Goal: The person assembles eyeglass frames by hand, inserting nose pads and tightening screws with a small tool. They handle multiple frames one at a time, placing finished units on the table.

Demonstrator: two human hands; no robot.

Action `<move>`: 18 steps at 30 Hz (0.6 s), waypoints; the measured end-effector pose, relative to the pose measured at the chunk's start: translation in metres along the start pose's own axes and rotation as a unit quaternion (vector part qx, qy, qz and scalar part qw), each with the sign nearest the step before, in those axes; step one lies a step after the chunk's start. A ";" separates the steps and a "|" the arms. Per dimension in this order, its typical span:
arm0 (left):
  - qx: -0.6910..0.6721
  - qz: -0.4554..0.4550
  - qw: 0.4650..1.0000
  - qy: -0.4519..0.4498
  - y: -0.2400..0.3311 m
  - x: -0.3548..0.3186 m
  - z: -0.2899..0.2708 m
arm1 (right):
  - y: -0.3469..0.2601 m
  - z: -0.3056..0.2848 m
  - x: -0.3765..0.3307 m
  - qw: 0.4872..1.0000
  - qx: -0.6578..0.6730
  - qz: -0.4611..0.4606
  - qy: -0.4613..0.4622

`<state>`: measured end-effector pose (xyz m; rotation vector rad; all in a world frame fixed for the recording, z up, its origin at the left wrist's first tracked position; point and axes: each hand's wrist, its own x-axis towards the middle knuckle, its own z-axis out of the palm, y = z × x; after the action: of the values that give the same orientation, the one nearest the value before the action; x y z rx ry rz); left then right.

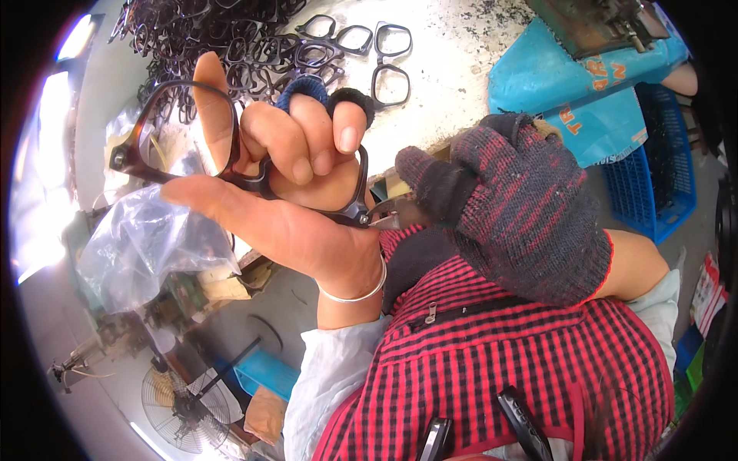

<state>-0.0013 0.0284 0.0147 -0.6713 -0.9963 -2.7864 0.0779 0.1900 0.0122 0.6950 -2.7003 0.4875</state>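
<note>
Pale bench top (453, 69) runs behind the grip; grey floor below. Left of the grip: clear bag (142, 246), with a fan (181, 403) low beneath it. Left hand (284, 177), bare, fingers closed around a dark frame (146, 161) held up at centre. Above it, a heap of frames (231, 38) on the bench. Right hand (515, 207), in a knit glove, pinches a small metal tool (382, 220) at the frame's right end. Right of it: blue sack (584, 92), blue crate (653, 177).
</note>
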 end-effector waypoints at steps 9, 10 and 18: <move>0.044 0.093 0.995 -0.016 0.004 0.002 -0.003 | 0.003 0.000 0.007 0.952 0.198 0.020 -0.232; 0.048 0.110 0.993 -0.018 0.005 0.001 -0.006 | 0.003 0.001 0.007 0.958 0.202 0.024 -0.200; 0.065 0.155 0.984 -0.057 0.006 0.000 -0.007 | -0.002 0.013 0.000 0.977 0.203 0.061 0.016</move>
<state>-0.0025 0.0196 0.0137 -0.8907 -0.9870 -2.4162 0.0758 0.1832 0.0017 0.6137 -2.6470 1.0916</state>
